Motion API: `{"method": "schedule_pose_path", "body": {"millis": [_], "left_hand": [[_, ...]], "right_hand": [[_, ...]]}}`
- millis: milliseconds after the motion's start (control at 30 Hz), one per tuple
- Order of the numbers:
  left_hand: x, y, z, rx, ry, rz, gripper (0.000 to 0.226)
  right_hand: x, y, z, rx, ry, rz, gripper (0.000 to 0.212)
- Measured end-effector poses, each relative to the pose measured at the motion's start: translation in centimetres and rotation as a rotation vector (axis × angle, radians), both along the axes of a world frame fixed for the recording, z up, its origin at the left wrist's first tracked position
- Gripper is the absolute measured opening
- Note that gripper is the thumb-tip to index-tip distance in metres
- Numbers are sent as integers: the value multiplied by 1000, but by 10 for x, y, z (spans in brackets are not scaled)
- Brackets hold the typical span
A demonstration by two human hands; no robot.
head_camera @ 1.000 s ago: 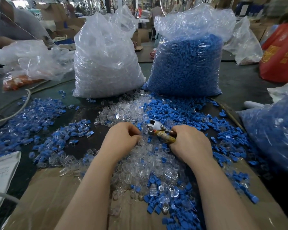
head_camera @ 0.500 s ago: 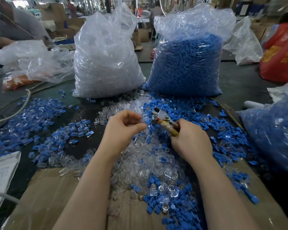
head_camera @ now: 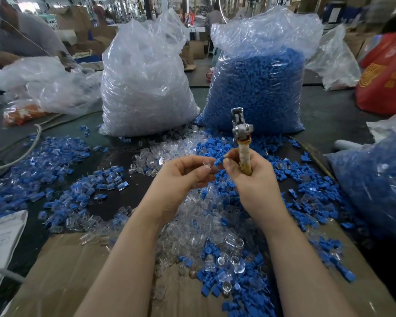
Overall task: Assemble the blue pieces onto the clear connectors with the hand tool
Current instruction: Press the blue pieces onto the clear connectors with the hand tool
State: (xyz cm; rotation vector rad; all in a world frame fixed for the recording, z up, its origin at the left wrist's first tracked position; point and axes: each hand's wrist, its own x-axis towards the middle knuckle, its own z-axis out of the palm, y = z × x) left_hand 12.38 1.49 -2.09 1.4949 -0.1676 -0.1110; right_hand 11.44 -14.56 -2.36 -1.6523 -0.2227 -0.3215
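Observation:
My left hand [head_camera: 183,177] pinches a clear connector [head_camera: 206,165] between thumb and fingers, raised above the heap. My right hand [head_camera: 253,177] grips the taped handle of the hand tool [head_camera: 240,131], which stands upright with its metal head at the top. Its thumb and forefinger also pinch a blue piece [head_camera: 219,161] that meets the clear connector's end. Below both hands lies a mixed heap of loose clear connectors [head_camera: 206,227] and blue pieces [head_camera: 311,202].
A big bag of clear connectors [head_camera: 144,88] and a big bag of blue pieces [head_camera: 256,92] stand behind the heap. Assembled blue-and-clear parts [head_camera: 55,170] lie at left. Cardboard [head_camera: 62,271] covers the near table. Another blue bag [head_camera: 375,184] sits at right, a cable [head_camera: 21,152] at left.
Both hands have lifted off the heap. The tool has swung from lying sideways to standing upright. The left hand now holds a clear connector against a blue piece in the right fingers.

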Motion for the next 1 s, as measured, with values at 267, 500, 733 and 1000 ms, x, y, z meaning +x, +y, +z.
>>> {"method": "schedule_pose_path", "body": {"millis": [267,500,733,1000], "left_hand": [[-2,0,1,32,-16,-15,18],[-3,0,0,11,-18,12,17],[-3,-4,2,2,-31,52,19],[-5,-5,7,14,-51,98,22]], "right_hand": [[0,3,-1,-75,-72,12,22],[2,6,-4,-72,-100,-8,19],[1,6,-7,-115,-87,-38,12],[-2,6,-5,-107,-108,-44,8]]}}
